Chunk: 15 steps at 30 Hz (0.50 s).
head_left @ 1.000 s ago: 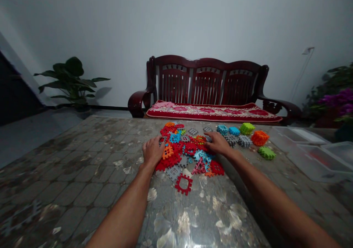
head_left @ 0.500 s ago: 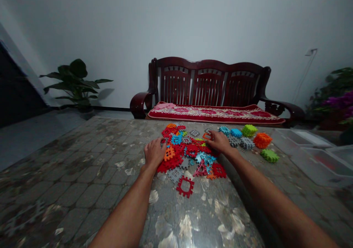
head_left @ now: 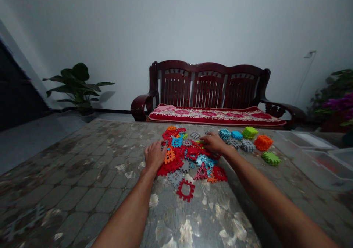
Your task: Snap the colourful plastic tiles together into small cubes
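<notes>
My left hand (head_left: 154, 155) rests at the left edge of a mixed pile of notched plastic tiles. Its fingers lie loosely over the edge, beside an orange windowed tile (head_left: 169, 156), with nothing visibly held. At the pile's right side, my right hand (head_left: 213, 143) reaches down with bent fingers, the fingertips at a lime-green tile (head_left: 199, 142); what lies under the palm is hidden. Between the hands are a blue tile (head_left: 177, 142), red tiles (head_left: 172, 166) and grey tiles (head_left: 175, 177). A red square frame (head_left: 185, 190) lies apart, nearest me.
Right of the pile stand colour-sorted stacks: blue (head_left: 224, 134), grey (head_left: 247, 145), lime (head_left: 249, 132), orange (head_left: 263, 142) and green (head_left: 271, 158). Clear plastic boxes (head_left: 317, 170) sit farther right on the patterned table (head_left: 110, 181). Behind is a wooden bench (head_left: 209, 66).
My right hand has moved slightly left and lower over the pile; the orange tile seen at its fingertips is now out of sight. My left hand has stayed nearly still.
</notes>
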Each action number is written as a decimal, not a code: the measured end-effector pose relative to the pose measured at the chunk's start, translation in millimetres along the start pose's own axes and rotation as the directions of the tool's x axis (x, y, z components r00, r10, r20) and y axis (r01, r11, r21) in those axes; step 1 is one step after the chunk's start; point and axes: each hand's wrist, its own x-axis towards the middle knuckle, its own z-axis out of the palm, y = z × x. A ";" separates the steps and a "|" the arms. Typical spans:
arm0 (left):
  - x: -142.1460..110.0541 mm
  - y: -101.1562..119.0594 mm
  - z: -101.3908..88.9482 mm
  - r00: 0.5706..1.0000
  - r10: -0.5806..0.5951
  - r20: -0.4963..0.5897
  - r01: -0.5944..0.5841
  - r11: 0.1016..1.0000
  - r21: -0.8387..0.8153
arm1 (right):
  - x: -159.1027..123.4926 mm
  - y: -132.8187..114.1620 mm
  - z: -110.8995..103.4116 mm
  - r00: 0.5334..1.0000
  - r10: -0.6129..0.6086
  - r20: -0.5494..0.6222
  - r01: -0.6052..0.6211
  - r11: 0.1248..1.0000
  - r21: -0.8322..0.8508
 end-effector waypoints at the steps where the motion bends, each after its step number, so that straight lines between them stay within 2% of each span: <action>1: 0.0 0.0 -0.1 1.000 0.000 -0.002 0.000 1.000 0.001 | 0.9 -0.3 -0.5 1.000 -0.006 0.003 0.006 1.000 0.004; 9: -1.4 2.5 -4.2 1.000 -0.008 0.018 0.008 1.000 0.011 | 1.6 -5.9 -5.0 0.999 -0.017 -0.027 0.015 0.996 -0.092; 15: -1.1 2.2 -3.3 1.000 -0.006 0.006 0.006 1.000 0.013 | -6.7 -3.1 -2.0 0.992 -0.058 -0.114 0.062 0.997 0.035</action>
